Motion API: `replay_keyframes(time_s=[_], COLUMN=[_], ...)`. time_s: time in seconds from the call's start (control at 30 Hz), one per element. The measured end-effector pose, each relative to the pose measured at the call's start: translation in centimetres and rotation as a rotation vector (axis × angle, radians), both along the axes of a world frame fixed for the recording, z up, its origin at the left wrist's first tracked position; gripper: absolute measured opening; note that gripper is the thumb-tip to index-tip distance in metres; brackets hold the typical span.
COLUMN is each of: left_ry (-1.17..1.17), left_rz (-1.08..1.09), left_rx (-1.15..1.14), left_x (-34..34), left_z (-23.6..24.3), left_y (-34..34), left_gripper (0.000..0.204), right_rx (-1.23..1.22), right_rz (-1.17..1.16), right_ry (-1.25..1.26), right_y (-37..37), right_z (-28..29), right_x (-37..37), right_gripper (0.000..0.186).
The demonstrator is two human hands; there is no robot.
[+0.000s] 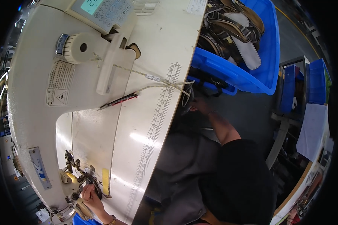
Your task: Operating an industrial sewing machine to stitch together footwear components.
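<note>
At the sewing head of a cream industrial sewing machine, my left hand is closed with its fingertips on a dark, curved strap piece. The piece lies close to the needle and presser parts, which partly hide it. Farther up and to the right, beside the table's edge, my right hand has its fingers bent against a dark looped piece. Shadow there blurs where the fingers end, so its exact hold is unclear.
The white machine table has a printed ruler along its edge. A blue bin holds several brown and black straps with pale pads. Slim pointed tweezers lie on the table near a cord. Blue crates stand at right.
</note>
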State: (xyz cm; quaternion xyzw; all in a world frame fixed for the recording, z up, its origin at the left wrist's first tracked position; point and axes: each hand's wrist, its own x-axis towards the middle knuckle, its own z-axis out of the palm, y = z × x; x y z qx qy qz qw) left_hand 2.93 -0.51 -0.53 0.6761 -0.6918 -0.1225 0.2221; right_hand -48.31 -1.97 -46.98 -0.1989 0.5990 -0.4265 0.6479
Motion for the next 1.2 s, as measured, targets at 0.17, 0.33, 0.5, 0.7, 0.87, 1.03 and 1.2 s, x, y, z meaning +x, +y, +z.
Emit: replay_keyframes(time_s=[0.17,0.33,0.5,0.7,0.87,1.03,1.2], left_ry=[0.014,-0.012,0.017,0.038,-0.001,0.014,-0.03], left_rz=[0.018,0.039,0.014,0.005,-0.017,-0.056,-0.058], left_rx=[0.039,0.043,0.036,0.04,0.028,0.036,0.062], left_x=[-0.6,-0.7,-0.2,-0.6,0.0,0.7,1.3], left_z=[0.1,0.3,0.1,0.3,0.2,0.0,0.5], left_y=[-0.4,-0.3,-0.3,-0.5,-0.6,-0.9,-0.8], left_gripper=[0.018,0.017,0.017,0.019,0.021,0.022,0.019], right_rx=[-0.009,0.072,0.052,0.123,0.309,0.442,0.252], right_rz=[-0.032,-0.142,-0.135,-0.084,-0.118,-0.173,-0.199], right_ry=[0.02,0.241,0.193,0.181,0.195,0.151,0.208], right_y=[0.3,1.3,4.8,9.2,17.1,19.2,15.1], right_z=[0.8,2.5,2.6,0.5,-2.1,-2.1,-1.0], right_x=[0.0,0.4,-2.8,-3.4,-4.7,-5.9,-6.0], right_gripper=[0.027,0.022,0.022,0.023,0.024,0.024,0.018])
